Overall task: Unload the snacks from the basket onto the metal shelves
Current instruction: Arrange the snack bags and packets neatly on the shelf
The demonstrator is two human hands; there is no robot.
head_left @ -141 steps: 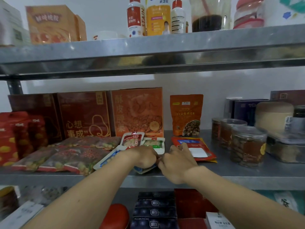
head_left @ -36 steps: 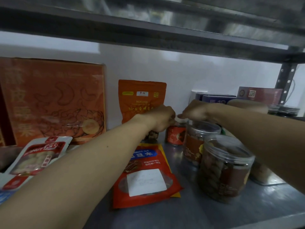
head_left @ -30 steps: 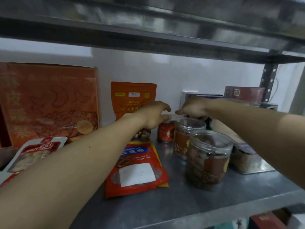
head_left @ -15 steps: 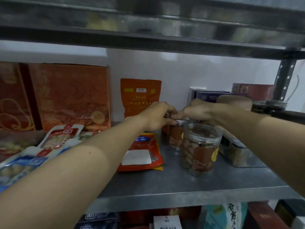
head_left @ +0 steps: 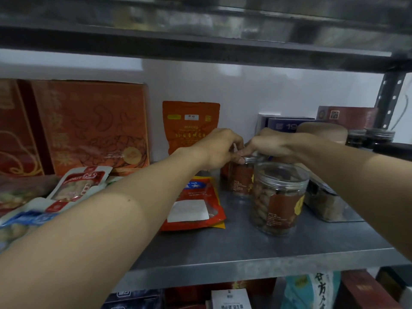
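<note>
**Both grips on one jar lid, middle shelf**

The left grip (head_left: 219, 148) and the right grip (head_left: 270, 144) meet over a jar (head_left: 242, 181) of snacks. Fingers of each are curled round its clear lid from either side, so both are grasping it. The jar stands upright on the metal shelf (head_left: 245, 250), right of centre and roughly midway between front edge and back.

Just in front of it, a second jar (head_left: 278, 199) of the same kind stands upright nearer the front edge, with neither grip on it. Contact between the two jars cannot be told. A clear box (head_left: 323, 204) sits beyond, toward the right end of the shelf.

Left of the jars a red pouch (head_left: 196, 206) lies flat, partly hidden by the left forearm. Behind it an orange pouch (head_left: 190, 123) stands at the back wall, with a large orange carton (head_left: 93, 126) to its left. Flat packets (head_left: 82, 184) lie heaped toward the left end.
</note>
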